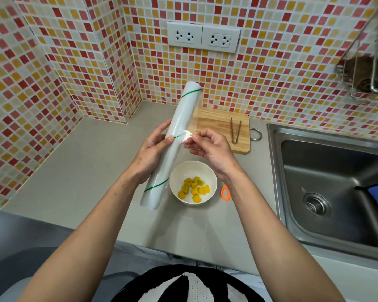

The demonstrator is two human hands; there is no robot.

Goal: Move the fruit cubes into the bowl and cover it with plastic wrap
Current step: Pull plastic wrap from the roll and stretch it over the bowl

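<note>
On the worktop [79, 171] the bowl [193, 183] already holds the fruit cubes [194, 189]. Above it, the plastic wrap roll [172, 147] is clasped by the left hand [150, 152], long axis running near-to-far; the film edge, apparently, is pinched by the right hand [210, 148], so the pull goes rightward.

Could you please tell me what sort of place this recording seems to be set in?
Most likely a home kitchen: a steel sink is set into the countertop, a wooden cutting board lies by the tiled wall, and a bowl holds fruit cubes.
</note>
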